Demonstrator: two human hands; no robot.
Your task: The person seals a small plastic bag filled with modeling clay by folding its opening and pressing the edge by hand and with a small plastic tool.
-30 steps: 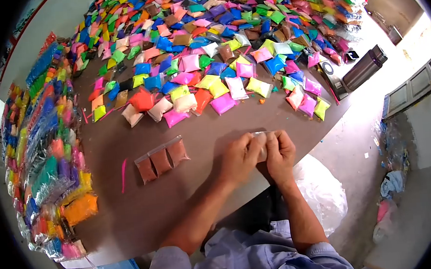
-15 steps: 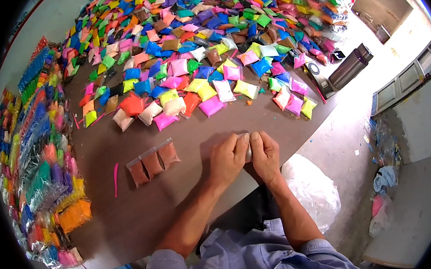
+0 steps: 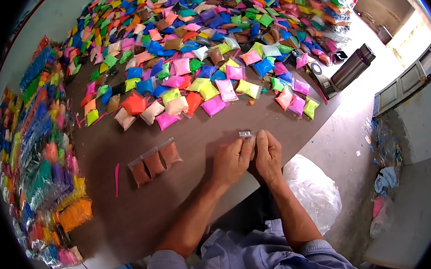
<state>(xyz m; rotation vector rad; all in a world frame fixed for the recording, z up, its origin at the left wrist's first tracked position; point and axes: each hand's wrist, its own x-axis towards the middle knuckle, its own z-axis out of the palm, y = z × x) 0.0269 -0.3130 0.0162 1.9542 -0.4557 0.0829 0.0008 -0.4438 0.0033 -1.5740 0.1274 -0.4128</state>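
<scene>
My left hand [image 3: 231,159] and my right hand [image 3: 268,156] meet over the table's near right part, fingers closed on a small clear plastic bag [image 3: 245,134]. The bag's top edge shows above my left fingertips; my fingers hide most of the rest, so its contents cannot be made out. Left of my hands, three small bags of brown material [image 3: 153,162] lie side by side on the brown table [image 3: 200,130]. A thin pink tool [image 3: 117,180] rests farther left.
Colourful small packets [image 3: 212,89] are heaped across the table's far side. Stacked bundles of packets [image 3: 43,171] line the left edge. A metal flask [image 3: 353,67] lies by a scale [image 3: 321,78] at the right. A white plastic bag [image 3: 313,192] hangs below the table edge.
The view has shifted, so the table's objects appear farther left than a second ago. My fingers have moved slightly around the small bag, and its clear top edge now shows more than half a second ago.
</scene>
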